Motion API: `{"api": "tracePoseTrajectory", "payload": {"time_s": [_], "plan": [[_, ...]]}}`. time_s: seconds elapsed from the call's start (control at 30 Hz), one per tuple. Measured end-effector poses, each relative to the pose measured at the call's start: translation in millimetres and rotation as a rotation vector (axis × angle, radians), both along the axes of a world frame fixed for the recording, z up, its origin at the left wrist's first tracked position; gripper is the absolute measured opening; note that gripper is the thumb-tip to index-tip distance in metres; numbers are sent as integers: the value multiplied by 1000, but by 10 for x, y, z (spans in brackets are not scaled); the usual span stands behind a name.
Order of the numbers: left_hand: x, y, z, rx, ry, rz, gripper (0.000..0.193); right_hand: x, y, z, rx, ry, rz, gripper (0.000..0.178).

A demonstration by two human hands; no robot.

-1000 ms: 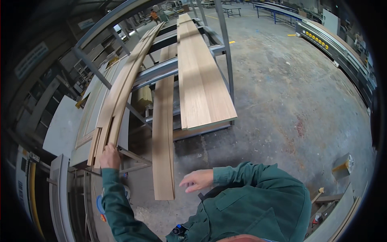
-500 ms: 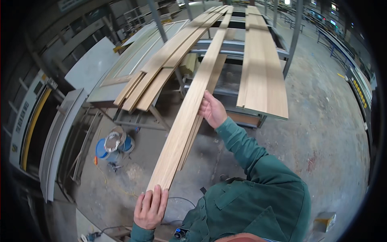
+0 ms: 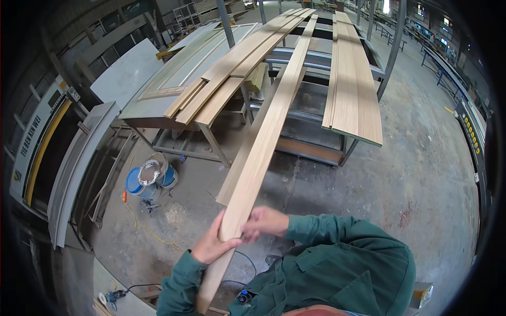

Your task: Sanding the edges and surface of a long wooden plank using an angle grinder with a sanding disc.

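Note:
A long pale wooden board (image 3: 269,129) runs from the rack down toward my body, its near end passing beneath my left forearm. My left hand (image 3: 213,241) is closed round it near this end, thumb across the top face and fingers at the left edge. At the board's right edge, just opposite, is my right hand (image 3: 265,221); its fingers look bent but are smeared by motion, so their hold is unclear. A second wooden board (image 3: 236,176) lies lower, partly hidden under the first.
Several boards lie on the left bench (image 3: 226,95), and wide planks (image 3: 356,89) rest on the metal rack (image 3: 311,131). Blue buckets (image 3: 150,176) stand on the floor at left. A power tool (image 3: 113,296) with a cord sits at lower left.
The upper board has slid toward me, its near end now past my left hand. My left hand has moved forward and wrapped round it; my right hand has come back close beside the left.

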State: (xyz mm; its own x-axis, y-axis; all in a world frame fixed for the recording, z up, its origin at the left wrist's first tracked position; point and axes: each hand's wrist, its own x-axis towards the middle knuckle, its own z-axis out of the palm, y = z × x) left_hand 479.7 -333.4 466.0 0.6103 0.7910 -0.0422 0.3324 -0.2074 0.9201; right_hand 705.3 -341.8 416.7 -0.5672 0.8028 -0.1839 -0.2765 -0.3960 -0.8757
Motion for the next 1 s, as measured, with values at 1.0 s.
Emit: {"api": "tracePoseTrajectory", "payload": {"time_s": [1.0], "plan": [[1018,-2721,-359,-449,94,801,25,2402,591,-17,-32,377,-506,34]]}}
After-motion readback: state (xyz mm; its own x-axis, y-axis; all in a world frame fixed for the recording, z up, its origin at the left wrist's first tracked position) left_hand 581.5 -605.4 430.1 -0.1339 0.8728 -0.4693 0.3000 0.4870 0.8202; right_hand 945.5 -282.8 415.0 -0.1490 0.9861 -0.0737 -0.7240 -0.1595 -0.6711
